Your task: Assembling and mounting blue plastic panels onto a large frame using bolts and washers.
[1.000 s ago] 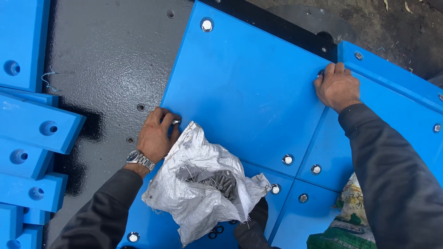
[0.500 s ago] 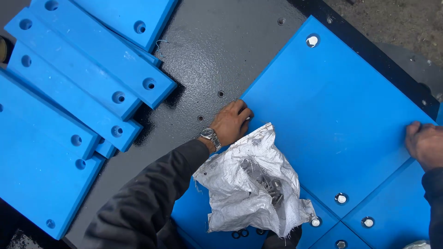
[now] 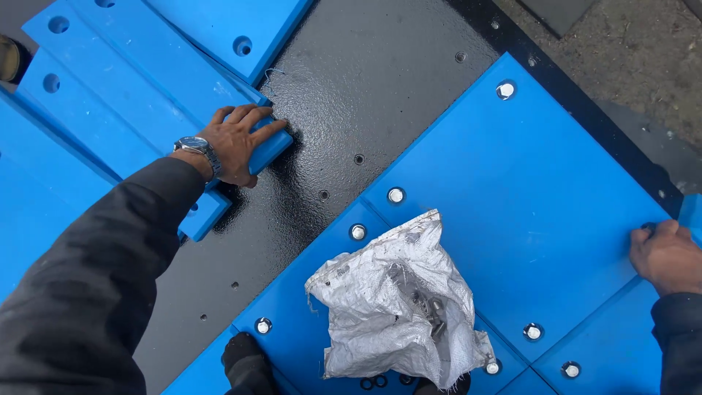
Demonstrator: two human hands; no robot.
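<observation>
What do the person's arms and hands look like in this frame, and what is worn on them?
Both hands are bare, no gloves. The left hand has a silver metal wristwatch above a dark grey, slightly fuzzy jacket sleeve. The right hand emerges from a matching dark cuff.

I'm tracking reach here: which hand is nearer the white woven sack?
Left, though narrowly. The left hand rests on a blue bar up and left of the white woven sack; the right hand grips the blue panel edge far right.
</observation>
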